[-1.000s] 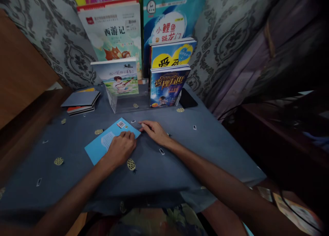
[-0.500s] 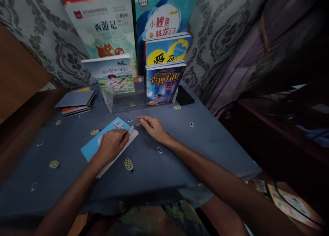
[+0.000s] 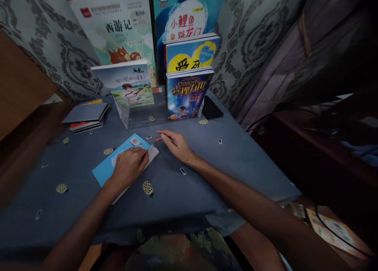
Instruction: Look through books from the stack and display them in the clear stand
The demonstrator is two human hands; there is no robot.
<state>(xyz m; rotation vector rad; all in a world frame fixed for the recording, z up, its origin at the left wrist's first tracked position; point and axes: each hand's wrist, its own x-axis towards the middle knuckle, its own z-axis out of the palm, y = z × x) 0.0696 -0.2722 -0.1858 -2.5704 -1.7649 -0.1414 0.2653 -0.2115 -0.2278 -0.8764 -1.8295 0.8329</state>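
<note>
A thin book with a light blue cover (image 3: 102, 171) lies slanted on the tablecloth, a barcode near its far corner. White page edges show along its right side, where the paper looks slightly lifted. My left hand (image 3: 130, 165) rests across the book, its fingers curled onto that edge; the fingertips are partly hidden. Just right of the book's far corner, my right hand (image 3: 176, 147) hovers or rests by the cloth with fingers stretched and holding nothing.
Behind the hands, a clear acrylic stand (image 3: 141, 117) holds several upright picture books, including a dark blue one (image 3: 189, 95). A small pile of books (image 3: 87, 115) lies at the left. A flat black object (image 3: 212, 108) sits beside the stand. Patterned curtain (image 3: 254, 38) hangs behind.
The white pages at the book's near right side show less spread than before. Both hands stay nearly in place; the view shifts slightly.
</note>
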